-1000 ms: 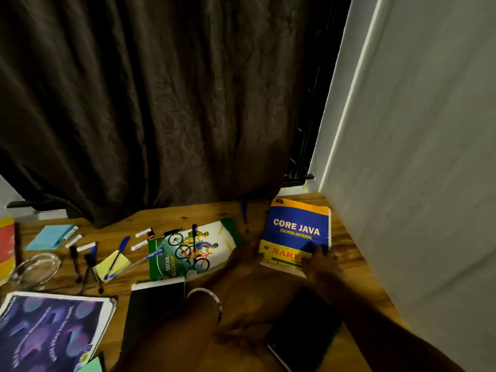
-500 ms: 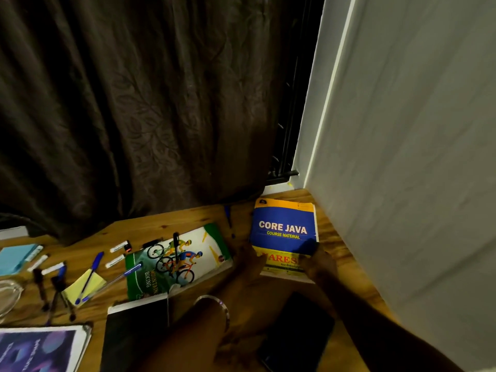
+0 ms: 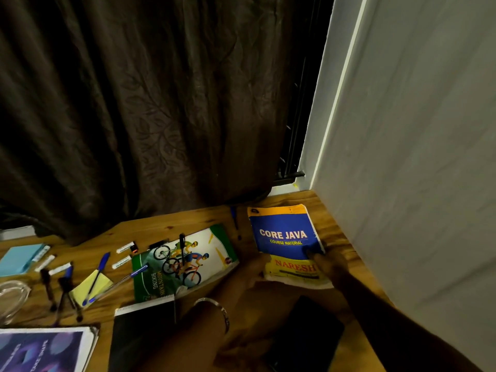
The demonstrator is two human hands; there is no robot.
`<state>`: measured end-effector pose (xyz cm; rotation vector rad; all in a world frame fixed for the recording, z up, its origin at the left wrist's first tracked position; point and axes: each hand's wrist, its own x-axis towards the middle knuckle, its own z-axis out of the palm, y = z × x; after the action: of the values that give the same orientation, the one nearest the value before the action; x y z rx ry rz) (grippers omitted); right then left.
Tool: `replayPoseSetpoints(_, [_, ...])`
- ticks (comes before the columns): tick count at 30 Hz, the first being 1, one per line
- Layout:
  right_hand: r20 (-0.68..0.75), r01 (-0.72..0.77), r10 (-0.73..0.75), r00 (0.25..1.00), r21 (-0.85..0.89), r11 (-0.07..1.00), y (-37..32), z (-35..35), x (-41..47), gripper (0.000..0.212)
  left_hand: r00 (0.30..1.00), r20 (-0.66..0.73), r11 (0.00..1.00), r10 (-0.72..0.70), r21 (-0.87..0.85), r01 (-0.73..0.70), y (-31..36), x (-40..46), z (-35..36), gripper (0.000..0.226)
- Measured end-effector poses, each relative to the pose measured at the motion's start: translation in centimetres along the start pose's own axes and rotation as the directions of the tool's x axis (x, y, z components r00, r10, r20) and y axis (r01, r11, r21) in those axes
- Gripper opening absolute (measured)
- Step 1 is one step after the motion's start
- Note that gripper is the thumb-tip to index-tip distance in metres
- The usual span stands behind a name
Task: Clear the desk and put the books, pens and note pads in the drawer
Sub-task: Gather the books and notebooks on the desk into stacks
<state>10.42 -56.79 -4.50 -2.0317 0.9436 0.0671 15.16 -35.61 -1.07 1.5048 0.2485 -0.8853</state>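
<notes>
Dim desk, much of it hidden or cropped

The left hand (image 3: 256, 272) and right hand (image 3: 328, 264) are dark against the Core Java book (image 3: 284, 234), so whether their fingers curl under its near edge cannot be told; they cover part of its yellow band. The purple-covered book (image 3: 40, 350) and the glass dish (image 3: 12, 296) are cut by the picture's edges. The forearm hides part of the black notebook (image 3: 139, 331).

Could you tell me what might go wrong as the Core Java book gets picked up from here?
The Core Java book looks worn and thick; both the left hand and right hand grip only its near edge, so it may sag or slip. A blue pen lies just beside its left edge and could get knocked away.
</notes>
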Motion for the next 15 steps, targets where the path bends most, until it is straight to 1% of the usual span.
replayPoseSetpoints(2, [0.060, 0.022, -0.027, 0.998, 0.081, 0.996, -0.3, -0.5, -0.2, 0.052, 0.999, 0.031, 0.997, 0.021, -0.072, -0.019, 0.7, -0.3, -0.4, 0.022])
replayPoseSetpoints(4, [0.154, 0.018, -0.060, 0.986, 0.262, 0.965, -0.3, -0.9, 0.1, 0.046, 0.999, 0.040, 0.990, 0.025, -0.143, -0.020, 1.4, -0.3, -0.8, 0.013])
replayPoseSetpoints(5, [0.201, -0.011, -0.057, 0.978, 0.319, 0.948, -0.6, -1.1, -0.3, 0.044, 0.999, 0.032, 0.985, 0.025, -0.171, -0.020, 1.8, -0.5, -0.8, 0.009])
replayPoseSetpoints(6, [0.249, -0.057, -0.029, 0.968, 0.332, 0.942, -0.9, -1.4, -0.5, 0.043, 0.999, 0.032, 0.982, 0.033, -0.187, -0.027, 1.9, -0.2, -0.9, 0.008])
replayPoseSetpoints(8, [0.320, -0.097, -0.010, 0.948, 0.316, 0.944, -1.0, -1.6, -0.6, 0.043, 0.998, 0.023, 0.984, 0.054, -0.169, -0.049, 1.9, -0.4, -0.8, 0.016])
replayPoseSetpoints(9, [0.329, -0.082, -0.038, 0.944, 0.344, 0.936, -0.8, -1.8, -0.5, 0.040, 0.996, 0.028, 0.987, 0.079, -0.142, -0.074, 1.8, -0.4, -0.9, 0.022])
replayPoseSetpoints(11, [0.306, -0.035, -0.103, 0.946, 0.416, 0.909, -0.6, -2.1, -0.7, 0.037, 0.987, 0.037, 0.983, 0.156, -0.102, -0.151, 1.2, 0.2, -1.2, 0.033])
replayPoseSetpoints(13, [0.265, 0.036, -0.178, 0.948, 0.465, 0.884, -0.2, -2.4, -1.1, 0.036, 0.969, 0.015, 0.967, 0.248, -0.062, -0.246, 1.0, 0.2, -1.7, 0.046])
replayPoseSetpoints(15, [0.196, 0.119, -0.260, 0.945, 0.537, 0.835, 0.0, -2.7, -1.5, 0.032, 0.945, 0.019, 0.945, 0.326, -0.047, -0.325, 1.1, 0.1, -1.9, 0.074])
